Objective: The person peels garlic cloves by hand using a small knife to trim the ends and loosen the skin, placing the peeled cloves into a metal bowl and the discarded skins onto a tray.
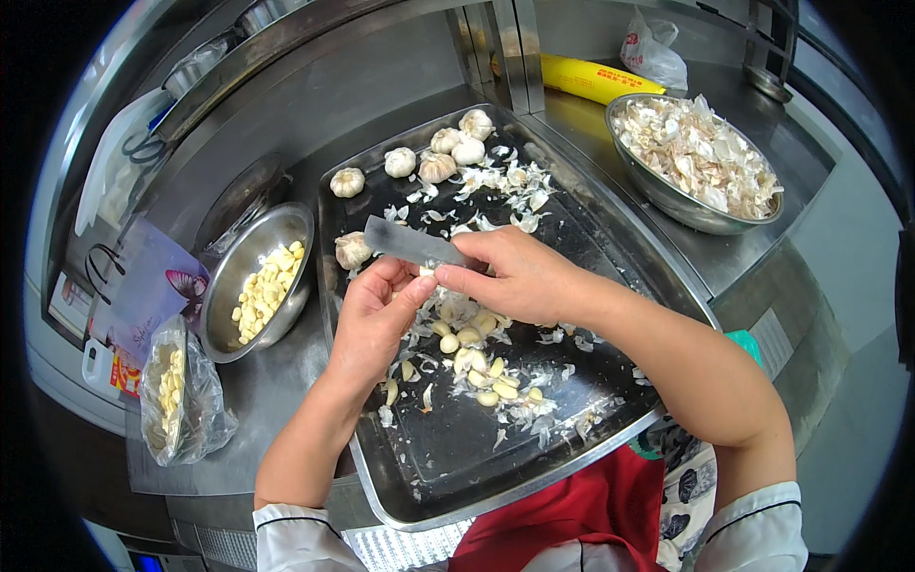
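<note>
Over a dark metal tray (457,457), my left hand (382,307) pinches a small garlic clove (427,272) between thumb and fingertips. My right hand (518,275) grips a knife with a broad grey blade (404,242), its thumb close to the clove. The knife's handle is hidden in that hand. Below the hands, peeled garlic cloves (504,390) lie among loose papery skins (529,415). Whole garlic bulbs (436,167) sit along the tray's far side, and one more bulb (353,250) rests left of the blade.
A steel bowl of peeled cloves (304,314) stands left of the tray, near a plastic-wrapped container of cloves (170,390). At the back right are a steel bowl heaped with garlic skins (658,189), a yellow roll (593,77) and a plastic bag (654,53).
</note>
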Available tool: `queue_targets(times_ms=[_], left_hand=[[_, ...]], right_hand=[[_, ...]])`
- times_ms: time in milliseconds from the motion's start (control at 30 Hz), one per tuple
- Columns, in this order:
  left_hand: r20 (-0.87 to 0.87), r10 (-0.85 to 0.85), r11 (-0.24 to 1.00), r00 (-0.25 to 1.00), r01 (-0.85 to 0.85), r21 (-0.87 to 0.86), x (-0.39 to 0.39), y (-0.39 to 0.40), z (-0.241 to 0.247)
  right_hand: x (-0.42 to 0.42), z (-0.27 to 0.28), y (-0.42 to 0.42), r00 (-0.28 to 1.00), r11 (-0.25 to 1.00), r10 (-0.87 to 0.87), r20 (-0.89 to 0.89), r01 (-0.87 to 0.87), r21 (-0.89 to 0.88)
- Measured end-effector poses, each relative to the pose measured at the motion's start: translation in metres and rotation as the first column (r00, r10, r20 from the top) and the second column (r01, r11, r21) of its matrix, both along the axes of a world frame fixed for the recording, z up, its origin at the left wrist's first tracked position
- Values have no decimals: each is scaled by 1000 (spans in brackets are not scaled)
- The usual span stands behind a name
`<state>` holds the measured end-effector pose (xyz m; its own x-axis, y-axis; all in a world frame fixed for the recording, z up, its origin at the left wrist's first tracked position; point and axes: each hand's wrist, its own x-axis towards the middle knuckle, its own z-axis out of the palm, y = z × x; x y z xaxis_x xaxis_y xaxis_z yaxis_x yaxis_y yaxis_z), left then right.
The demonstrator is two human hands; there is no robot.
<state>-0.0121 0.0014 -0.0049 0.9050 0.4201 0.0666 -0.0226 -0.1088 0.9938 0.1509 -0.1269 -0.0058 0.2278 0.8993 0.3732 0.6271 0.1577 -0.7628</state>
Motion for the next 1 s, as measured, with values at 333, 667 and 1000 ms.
queue_targets(times_ms=[333, 667, 1000], left_hand=[[100, 20, 1000, 995, -19, -14, 5, -10, 3], [58, -3, 1000, 998, 1, 23, 2, -3, 1], [138, -12, 1000, 990, 10, 18, 5, -11, 4]], right_hand=[[5, -1, 1, 998, 996, -8, -64, 14, 93], [-3, 2, 0, 999, 1000, -30, 38, 29, 3], [2, 4, -2, 999, 996, -2, -45, 6, 89]])
